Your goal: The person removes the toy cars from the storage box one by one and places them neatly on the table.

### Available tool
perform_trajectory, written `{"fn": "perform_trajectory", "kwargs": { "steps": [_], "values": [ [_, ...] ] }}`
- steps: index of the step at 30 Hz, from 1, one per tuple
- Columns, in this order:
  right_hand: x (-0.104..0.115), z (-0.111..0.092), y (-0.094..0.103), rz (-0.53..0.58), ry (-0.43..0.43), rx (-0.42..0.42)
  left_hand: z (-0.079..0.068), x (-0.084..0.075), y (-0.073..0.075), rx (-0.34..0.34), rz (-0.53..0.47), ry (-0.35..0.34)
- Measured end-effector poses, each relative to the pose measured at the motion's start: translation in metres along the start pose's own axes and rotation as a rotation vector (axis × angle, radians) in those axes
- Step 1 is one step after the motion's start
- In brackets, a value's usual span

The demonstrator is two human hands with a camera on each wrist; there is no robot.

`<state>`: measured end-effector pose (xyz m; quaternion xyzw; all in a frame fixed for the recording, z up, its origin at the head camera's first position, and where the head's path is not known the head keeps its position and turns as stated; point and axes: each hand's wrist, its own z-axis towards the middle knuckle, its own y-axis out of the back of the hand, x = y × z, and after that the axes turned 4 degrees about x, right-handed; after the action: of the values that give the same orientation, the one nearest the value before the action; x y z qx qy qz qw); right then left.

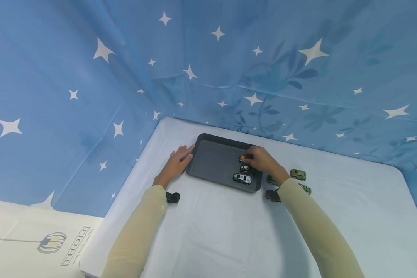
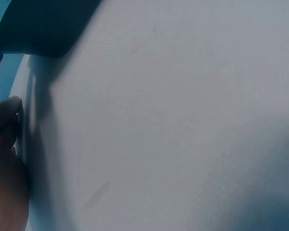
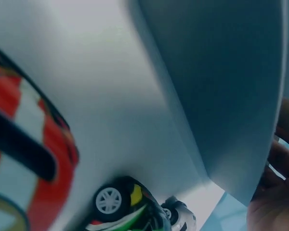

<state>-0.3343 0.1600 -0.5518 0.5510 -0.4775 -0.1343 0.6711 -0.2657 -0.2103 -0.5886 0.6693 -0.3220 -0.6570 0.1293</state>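
Observation:
A dark grey tray (image 1: 212, 158) lies on the white table. Inside its right part are a white-and-green toy car (image 1: 242, 178), a blue-and-yellow toy car (image 1: 246, 169) and an orange toy car (image 1: 242, 158), side by side. My right hand (image 1: 262, 159) reaches over the tray's right rim and pinches the orange car, partly hiding it. At the tray's left edge my left hand (image 1: 175, 164) rests with fingers extended, touching the rim. In the right wrist view the tray wall (image 3: 221, 96) hides what the right fingers hold.
Right of the tray stand several more toy cars, among them a camouflage car (image 1: 298, 174) and a dark car (image 1: 273, 195), some partly behind the right forearm. A black object (image 1: 173, 197) lies beside the left sleeve. A star-patterned blue curtain (image 1: 208, 92) hangs behind the table.

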Motion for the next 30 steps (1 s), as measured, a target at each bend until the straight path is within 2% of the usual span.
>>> {"fn": "perform_trajectory", "kwargs": {
  "steps": [13,30],
  "values": [
    [-0.0040,0.0001,-0.0037,-0.040,0.009,0.007,0.0003,-0.0003,-0.0003,-0.002,-0.001,0.002],
    [-0.0005,-0.0032,0.0002,0.057,0.015,-0.033,-0.0007,-0.0039,-0.0004,-0.005,0.014,0.020]
  ]
}}
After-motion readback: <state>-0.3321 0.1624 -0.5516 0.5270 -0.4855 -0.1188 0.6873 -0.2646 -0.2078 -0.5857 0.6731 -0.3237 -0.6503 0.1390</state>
